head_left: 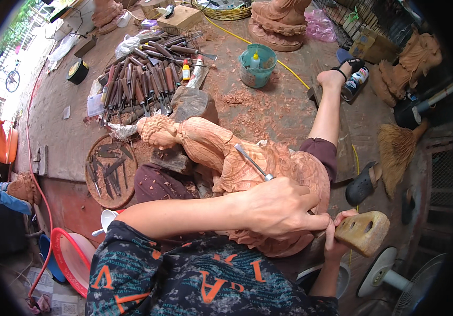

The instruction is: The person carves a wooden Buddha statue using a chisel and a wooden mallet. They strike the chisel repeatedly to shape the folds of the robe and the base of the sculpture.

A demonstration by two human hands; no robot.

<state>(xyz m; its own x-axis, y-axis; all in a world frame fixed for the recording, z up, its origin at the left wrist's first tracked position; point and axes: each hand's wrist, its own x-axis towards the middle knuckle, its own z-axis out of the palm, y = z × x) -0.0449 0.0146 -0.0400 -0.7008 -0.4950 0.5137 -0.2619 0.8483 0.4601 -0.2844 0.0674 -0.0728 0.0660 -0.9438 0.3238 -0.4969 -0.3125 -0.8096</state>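
Observation:
A carved reddish-wood statue (205, 137) lies across my lap, its curly-haired head pointing left. My left hand (281, 208) is closed around a chisel (251, 162); its metal blade points up and left over the statue's robe. Whether the edge touches the wood I cannot tell. The chisel's handle runs mostly hidden beneath my fingers. Beside it, low on the right, my right hand (334, 234) is closed on a worn yellowish wooden mallet (363, 233) with dark holes in its face. The mallet's head is close to the handle end of the chisel.
Many wood-handled chisels (144, 79) lie piled beyond the statue. A round tray (111, 200) of blades sits left. Wooden blocks (195, 102) prop the statue's head end. A teal bucket (258, 68), another carving (276, 26), a broom (397, 152) and a fan (390, 276) stand around.

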